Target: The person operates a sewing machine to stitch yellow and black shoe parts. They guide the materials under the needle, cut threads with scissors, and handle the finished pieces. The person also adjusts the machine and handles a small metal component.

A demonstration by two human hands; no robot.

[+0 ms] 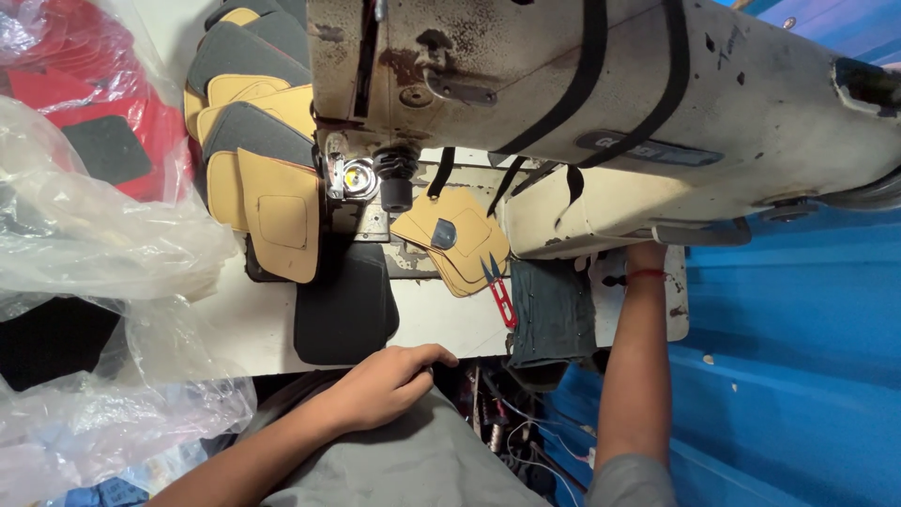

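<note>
- My left hand (387,380) rests with curled, empty fingers just short of the black piece (344,305).
- My right hand is hidden behind the machine (601,103); grip unknowable.
- Between seams, I judge; next, grasp that piece.

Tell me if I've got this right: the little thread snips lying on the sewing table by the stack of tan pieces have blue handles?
Not quite. The head view shows the thread snips lying on the sewing table by the stack of tan pieces, but their handles are red, not blue.
</note>
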